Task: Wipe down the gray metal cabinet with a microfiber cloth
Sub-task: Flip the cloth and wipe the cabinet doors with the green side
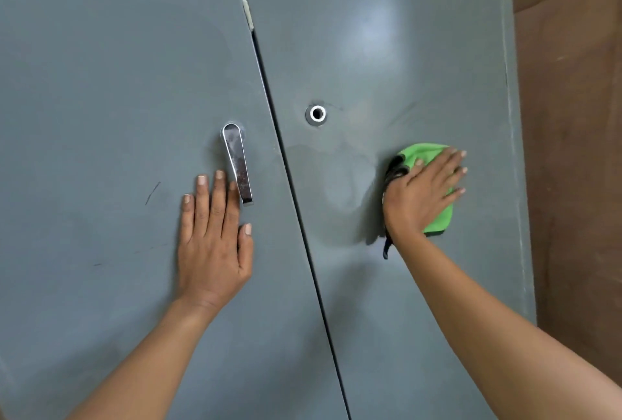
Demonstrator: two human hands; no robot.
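No text, label, brand, number or sign can be read anywhere in the head view.

Storage room: gray metal cabinet (117,66)

gray cabinet (387,285), green cloth (434,180) flat against door
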